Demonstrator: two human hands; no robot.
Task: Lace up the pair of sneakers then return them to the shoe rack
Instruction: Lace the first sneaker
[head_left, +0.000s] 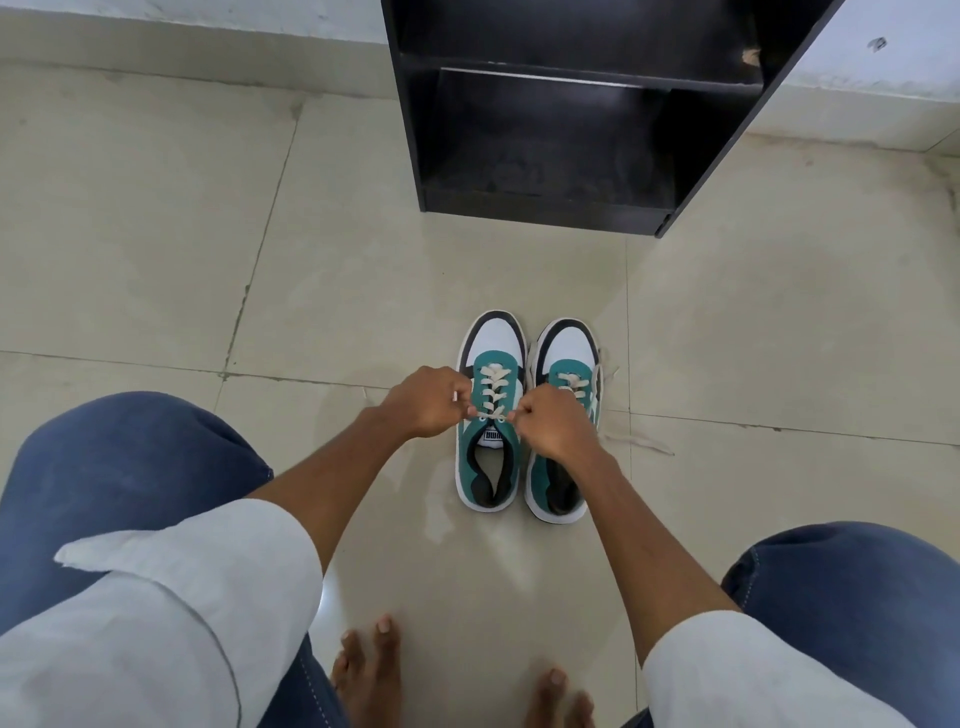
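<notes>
Knees apart over open floor (156, 234), we pinch lace ends with left hand (423, 402) and right hand (553, 423) fisted above the left sneaker (488, 415), its mate (563, 415) touching, shoe rack (571, 114) beyond.

2 teal, white and black sneakers (519, 415), cream laces (493, 387); black shoe rack (571, 114); beige floor tiles (156, 234).

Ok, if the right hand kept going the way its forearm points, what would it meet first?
Probably the left hand: the right hand points up-left across the left sneaker's laces. Depth is unclear.
</notes>
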